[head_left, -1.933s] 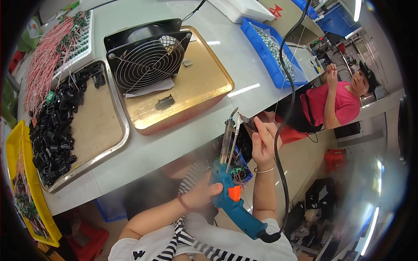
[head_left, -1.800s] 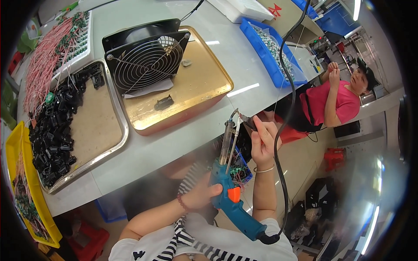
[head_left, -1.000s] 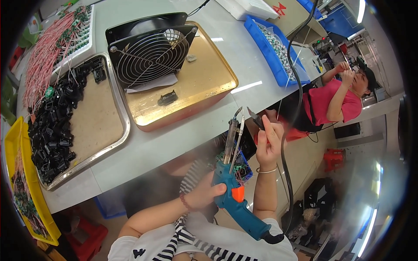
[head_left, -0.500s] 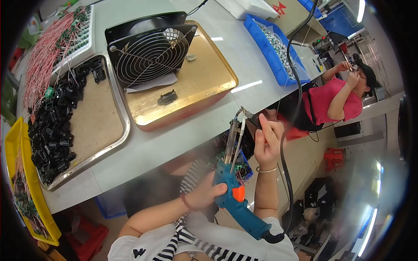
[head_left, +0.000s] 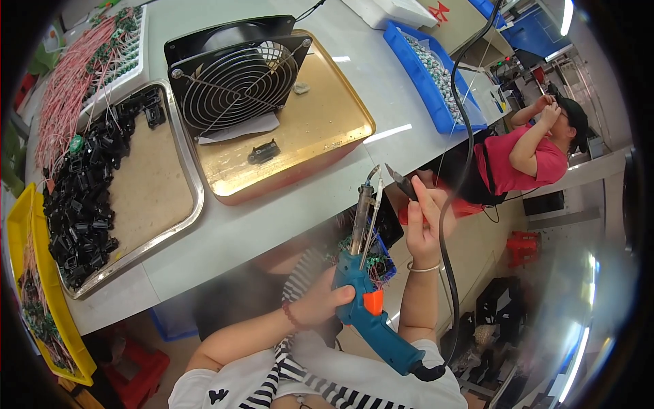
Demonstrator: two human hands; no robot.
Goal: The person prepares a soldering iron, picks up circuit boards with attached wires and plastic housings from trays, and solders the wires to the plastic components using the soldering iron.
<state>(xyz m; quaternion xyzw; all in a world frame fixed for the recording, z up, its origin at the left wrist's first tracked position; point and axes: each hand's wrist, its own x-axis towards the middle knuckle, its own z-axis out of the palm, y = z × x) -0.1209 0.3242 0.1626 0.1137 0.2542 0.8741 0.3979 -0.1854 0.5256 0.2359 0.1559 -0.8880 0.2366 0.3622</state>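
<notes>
My left hand [head_left: 319, 300] is wrapped round a teal soldering gun [head_left: 371, 330] with an orange trigger. The gun's metal barrel and thin feed tube point away from me, past the table's near edge. Pinched in my right hand [head_left: 426, 228] is a slim dark pair of tweezers [head_left: 402, 183], pointing up and left. The tweezers' points are a little to the right of the bent soldering tip [head_left: 375, 172], with a small gap between them. A single black plastic housing [head_left: 263, 152] lies on the gold tin lid [head_left: 327, 129], in front of a black fan [head_left: 238, 88].
Left of the tin stands a metal tray [head_left: 194, 211] with many black housings. Beyond are pink-wired boards [head_left: 82, 75] and a yellow bin [head_left: 68, 365]. A blue bin [head_left: 436, 116] holds small parts. A black cable [head_left: 444, 259] hangs beside my right hand. A person in pink [head_left: 524, 157] sits at right.
My right hand has moved slightly right with the tweezers, drawing their points away from the soldering tip. The soldering gun in my left hand has hardly moved.
</notes>
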